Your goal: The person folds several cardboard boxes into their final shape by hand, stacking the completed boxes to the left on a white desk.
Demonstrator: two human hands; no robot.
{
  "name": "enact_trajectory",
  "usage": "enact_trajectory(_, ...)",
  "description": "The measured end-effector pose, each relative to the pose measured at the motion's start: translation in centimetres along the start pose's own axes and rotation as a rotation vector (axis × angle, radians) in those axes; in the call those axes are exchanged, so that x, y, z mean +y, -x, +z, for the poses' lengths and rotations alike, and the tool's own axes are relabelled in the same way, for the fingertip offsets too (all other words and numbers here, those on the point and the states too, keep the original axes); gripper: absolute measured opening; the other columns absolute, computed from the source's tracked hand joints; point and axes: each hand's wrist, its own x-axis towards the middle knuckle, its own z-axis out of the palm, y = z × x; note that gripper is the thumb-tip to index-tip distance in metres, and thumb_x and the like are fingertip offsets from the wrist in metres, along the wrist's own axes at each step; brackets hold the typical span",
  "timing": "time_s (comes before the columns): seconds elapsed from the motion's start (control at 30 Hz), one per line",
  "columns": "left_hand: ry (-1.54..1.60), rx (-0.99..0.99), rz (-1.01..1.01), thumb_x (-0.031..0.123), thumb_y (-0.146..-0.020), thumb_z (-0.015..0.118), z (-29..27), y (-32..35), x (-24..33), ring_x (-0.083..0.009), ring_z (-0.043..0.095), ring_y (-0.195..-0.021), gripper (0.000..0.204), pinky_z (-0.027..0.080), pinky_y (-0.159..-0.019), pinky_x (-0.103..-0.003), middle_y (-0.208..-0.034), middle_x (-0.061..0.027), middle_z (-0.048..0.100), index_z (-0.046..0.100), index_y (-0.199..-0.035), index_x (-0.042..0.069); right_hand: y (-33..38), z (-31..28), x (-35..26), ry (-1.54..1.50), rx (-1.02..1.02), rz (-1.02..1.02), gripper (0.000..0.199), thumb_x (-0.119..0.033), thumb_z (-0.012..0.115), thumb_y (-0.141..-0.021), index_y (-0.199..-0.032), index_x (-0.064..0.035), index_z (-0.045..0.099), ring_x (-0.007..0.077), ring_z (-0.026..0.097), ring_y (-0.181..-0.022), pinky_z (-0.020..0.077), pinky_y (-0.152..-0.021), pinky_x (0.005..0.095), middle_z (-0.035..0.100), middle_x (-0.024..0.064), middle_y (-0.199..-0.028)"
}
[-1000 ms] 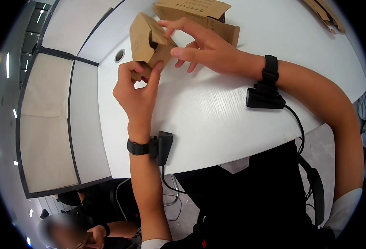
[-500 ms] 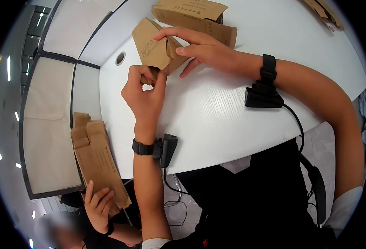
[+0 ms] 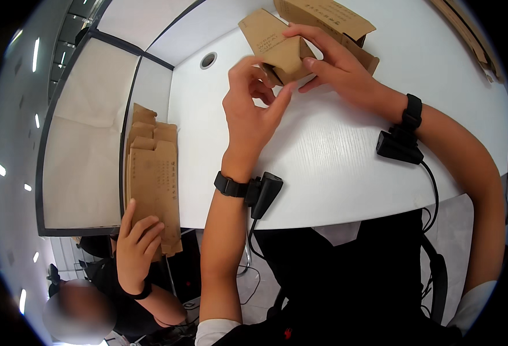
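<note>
A small brown cardboard box with printing on its side is tilted above the far part of the white table, its flapped end toward me. My right hand grips it from the right, fingers over the upper side and thumb at the end flap. At the lower left of that end is my left hand, its fingers curled against the box edge and its thumb at the flap's underside. Part of the left fingertips is hidden by the box. Behind stands a larger brown cardboard box, partly covered by my right hand.
A stack of flattened cardboard boxes lies along the left partition, with a co-worker's hand on it. More flat cardboard lies at the far right. A round cable hole is in the table. Cables hang from the wrist devices.
The whole view has shifted, so the table and hands appear farther right. My left thumb and fingers, earlier pinching at the end flap, are now wider apart. My right hand keeps its grip.
</note>
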Motion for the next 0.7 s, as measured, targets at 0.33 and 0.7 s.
enact_trajectory(0.33,0.119,-0.121,-0.021,0.008,-0.091,0.073,-0.5,-0.4,0.2,-0.0129,0.064,-0.074,0.053,0.055,-0.071,-0.027,-0.086,-0.005,0.063,0.051,-0.139,0.003,0.1,0.0,-0.9,0.036,0.085,-0.005,0.036,-0.019,0.042,-0.11,-0.145,-0.0218,0.047,0.0175,0.056,-0.125,0.0623,-0.085,0.0311,0.046,0.0047,-0.145)
enact_trajectory(0.7,0.32,-0.165,-0.134,0.011,-0.103,0.057,-0.3,0.3,-0.7,-0.0105,0.06,-0.079,0.047,0.051,-0.075,-0.026,-0.094,-0.0084,0.065,0.041,-0.147,0.004,0.4,0.1,-0.2,0.022,0.046,-0.057,0.039,-0.031,0.052,-0.106,-0.144,-0.0225,0.048,0.0148,0.061,-0.111,0.0608,-0.077,0.0285,0.053,0.0058,-0.137)
